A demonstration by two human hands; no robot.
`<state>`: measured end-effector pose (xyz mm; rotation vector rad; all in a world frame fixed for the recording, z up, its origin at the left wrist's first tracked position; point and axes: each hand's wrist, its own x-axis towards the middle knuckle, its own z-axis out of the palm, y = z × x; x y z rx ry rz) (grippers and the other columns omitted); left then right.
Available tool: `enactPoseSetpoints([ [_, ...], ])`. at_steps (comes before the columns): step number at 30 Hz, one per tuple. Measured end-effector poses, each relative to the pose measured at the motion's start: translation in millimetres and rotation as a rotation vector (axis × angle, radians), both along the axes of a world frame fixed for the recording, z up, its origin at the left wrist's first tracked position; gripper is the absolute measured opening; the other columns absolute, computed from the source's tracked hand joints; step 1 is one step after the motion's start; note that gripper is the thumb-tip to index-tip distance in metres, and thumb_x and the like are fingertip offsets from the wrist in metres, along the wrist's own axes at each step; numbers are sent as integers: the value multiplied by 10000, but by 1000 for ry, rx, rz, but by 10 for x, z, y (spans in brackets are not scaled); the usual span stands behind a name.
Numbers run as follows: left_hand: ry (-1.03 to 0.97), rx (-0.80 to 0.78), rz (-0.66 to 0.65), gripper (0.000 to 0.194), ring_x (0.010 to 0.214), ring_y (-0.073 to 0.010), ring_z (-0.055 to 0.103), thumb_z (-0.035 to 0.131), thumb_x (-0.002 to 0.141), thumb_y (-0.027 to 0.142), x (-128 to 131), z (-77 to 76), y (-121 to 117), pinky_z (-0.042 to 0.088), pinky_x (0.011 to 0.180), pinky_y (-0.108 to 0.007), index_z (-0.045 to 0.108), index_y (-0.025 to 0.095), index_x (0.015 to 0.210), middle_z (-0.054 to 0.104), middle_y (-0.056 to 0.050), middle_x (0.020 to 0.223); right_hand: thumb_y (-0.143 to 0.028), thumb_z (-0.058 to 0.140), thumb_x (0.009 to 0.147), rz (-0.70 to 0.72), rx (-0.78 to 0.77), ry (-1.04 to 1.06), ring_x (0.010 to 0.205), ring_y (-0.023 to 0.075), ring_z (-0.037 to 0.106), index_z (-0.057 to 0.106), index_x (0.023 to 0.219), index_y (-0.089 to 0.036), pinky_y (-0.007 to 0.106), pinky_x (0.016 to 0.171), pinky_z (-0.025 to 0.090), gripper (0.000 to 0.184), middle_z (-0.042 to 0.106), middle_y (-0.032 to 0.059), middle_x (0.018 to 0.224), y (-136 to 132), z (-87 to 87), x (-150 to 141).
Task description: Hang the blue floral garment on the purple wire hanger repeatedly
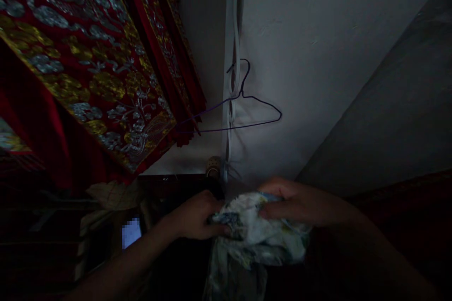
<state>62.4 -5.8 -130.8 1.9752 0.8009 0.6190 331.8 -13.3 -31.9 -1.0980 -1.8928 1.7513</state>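
With my left hand (196, 216) and right hand (294, 202) pinching opposite sides of the bunched patterned cloth (268, 242), I'd ease its folds apart evenly, without tugging

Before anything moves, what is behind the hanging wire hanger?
Behind the hanger show a pale wall, a white cable and, at its left end, red embroidered cloth. Whatever the cloth covers cannot be seen.
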Motion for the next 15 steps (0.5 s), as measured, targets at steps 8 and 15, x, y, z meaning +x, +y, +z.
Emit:
enactPoseSetpoints([
  [8, -24, 82, 411, 210, 617, -192, 591, 809, 756, 414, -483, 132, 290, 422, 600, -242, 764, 209, 760, 680, -33, 675, -273, 541, 774, -627, 702, 41, 632, 150, 604, 678, 1235, -169, 238, 573, 448, 492, 715, 18, 806, 996, -95, -7],
  [15, -133, -122, 477, 280, 519, -125, 501, 816, 716, 382, -423, 561, 194, 361, 480, -191, 635, 190, 624, 574, 29, 578, -305, 492, 788, -683, 723, -30, 704, 177, 609, 704, 774, -160, 263, 671, 444, 257, 687, 37, 713, 1466, -746, -19],
])
